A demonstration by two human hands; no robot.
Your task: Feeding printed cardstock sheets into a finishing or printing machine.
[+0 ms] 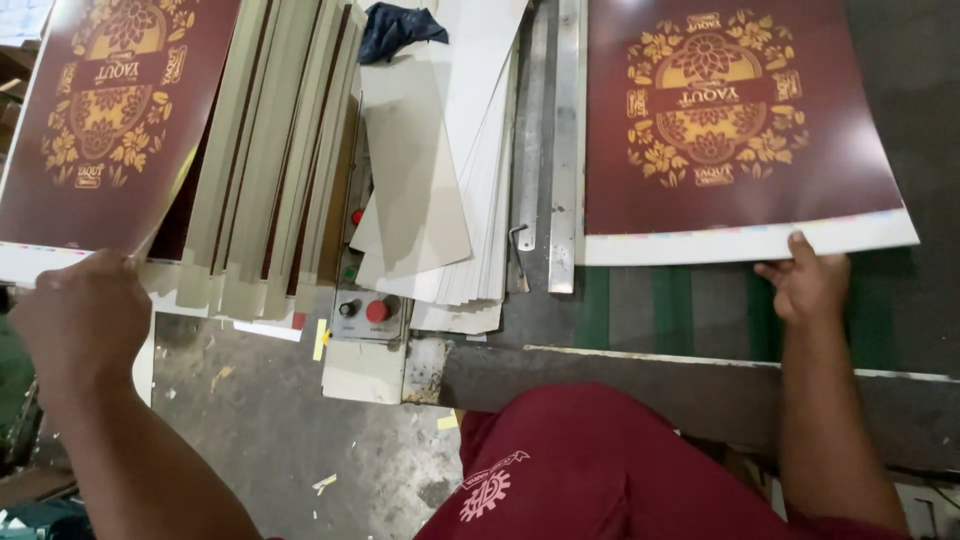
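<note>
Right hand (808, 285) pinches the near white edge of a maroon printed sheet (740, 130) with gold floral design; the sheet lies flat on the machine bed (900, 320), against the metal guide rail (565, 150). Left hand (85, 320) is at the bottom edge of a second maroon sheet (100, 120) atop the stack (270, 160) at left; fingers hidden, so probably gripping it, can't confirm. Control box (368, 310) with a red button sits between them.

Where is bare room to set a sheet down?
Free: the dark green-striped machine bed between the metal rail and the right hand. Crowded: the pale card stack, the control buttons and the maroon printed sheets by the left hand.
</note>
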